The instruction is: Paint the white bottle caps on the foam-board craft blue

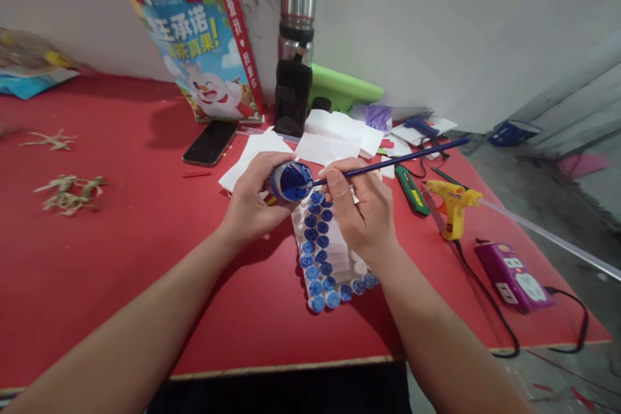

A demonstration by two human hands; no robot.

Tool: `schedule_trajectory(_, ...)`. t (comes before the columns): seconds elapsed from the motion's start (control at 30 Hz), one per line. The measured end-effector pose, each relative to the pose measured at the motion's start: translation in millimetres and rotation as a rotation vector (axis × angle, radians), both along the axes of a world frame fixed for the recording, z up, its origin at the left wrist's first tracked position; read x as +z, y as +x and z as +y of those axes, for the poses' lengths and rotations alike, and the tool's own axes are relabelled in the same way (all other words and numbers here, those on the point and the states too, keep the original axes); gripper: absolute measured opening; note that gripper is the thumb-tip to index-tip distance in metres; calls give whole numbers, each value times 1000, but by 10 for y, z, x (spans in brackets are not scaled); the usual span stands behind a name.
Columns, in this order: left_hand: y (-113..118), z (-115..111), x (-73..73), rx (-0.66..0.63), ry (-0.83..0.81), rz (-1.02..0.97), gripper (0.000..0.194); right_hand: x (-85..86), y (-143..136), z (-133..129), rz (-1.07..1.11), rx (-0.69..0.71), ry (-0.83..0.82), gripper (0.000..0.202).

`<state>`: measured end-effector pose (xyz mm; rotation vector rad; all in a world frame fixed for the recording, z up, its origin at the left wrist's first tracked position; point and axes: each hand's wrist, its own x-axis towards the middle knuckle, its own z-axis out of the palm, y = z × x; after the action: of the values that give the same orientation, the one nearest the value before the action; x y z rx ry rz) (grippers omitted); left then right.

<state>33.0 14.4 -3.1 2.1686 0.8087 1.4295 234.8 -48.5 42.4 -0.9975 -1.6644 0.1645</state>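
We grip the round, clear-walled jar of dark blue paint (293,182) in our left hand (259,197), its open mouth tilted toward us. Our right hand (361,207) pinches the long, slim, dark blue paintbrush (402,159) near its lower end; the tip is at the jar's mouth, and the handle slants up to the right. Below our hands, on the red tabletop (233,330), lies the flat white frame edged with small round discs (317,252), painted in shades of blue along its left and bottom edges, with some white ones at the right; our right hand partly covers it. White paper sheets (334,136) lie just beyond our hands, the black smartphone (210,142) to their left. Well to the right are the green box cutter (412,191), the yellow hot glue gun (453,207) and the purple power box (514,277).
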Motion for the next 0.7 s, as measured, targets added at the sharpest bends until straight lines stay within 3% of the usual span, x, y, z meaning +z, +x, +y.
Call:
schedule_trajectory(0.2,1,17,-1,-29,55,-17,55,-8,8,25,-22,8,-13,21)
schedule_trajectory(0.7,6,-2,-21,2,-8,-24,55,50,51,-20,36,-19,-15,21)
